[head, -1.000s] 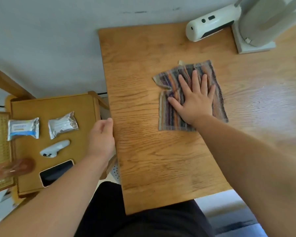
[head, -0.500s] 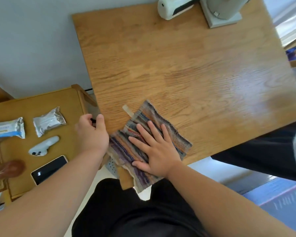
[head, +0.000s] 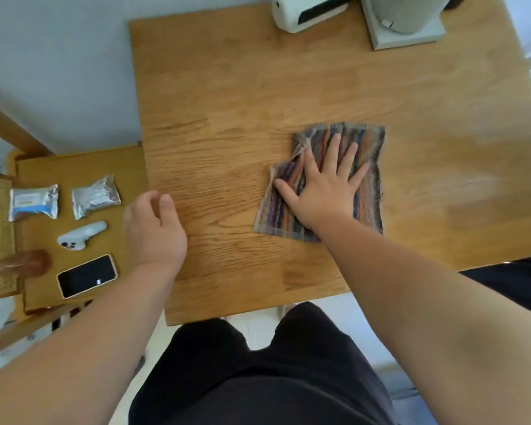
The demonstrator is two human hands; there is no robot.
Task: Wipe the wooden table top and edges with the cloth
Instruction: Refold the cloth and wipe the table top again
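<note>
The right hand (head: 322,182) lies flat, palm down, on the striped cloth (head: 367,167), its fingers spread and pointing toward the far side; it presses the cloth rather than gripping it. The cloth sits on the wooden table (head: 227,118) a little right of the table's middle, well in from every edge, and its far left corner is folded over (the fold lies just beside the index finger).

The left hand (head: 154,231) is at the table's left edge, loosely curled, with the thumb and fingers bent inward. It has nothing in it, and whether it touches the edge or only hangs above it cannot be told.

At the far edge of the table stand a white appliance (head: 307,10) and, to its right, the square pale base of a fan or lamp (head: 411,35), both cut off by the top of the frame.

To the left of the table is a lower wooden side table (head: 80,167). On it lie two silvery foil packets (head: 34,202) (head: 95,196), a white handheld controller (head: 82,237) nearer than the packets, and a phone (head: 88,276) face up with a dark screen, nearest of all. A blurred brown object (head: 31,262) lies at its left side.

The person's dark trousers (head: 258,372) fill the near part of the view.
</note>
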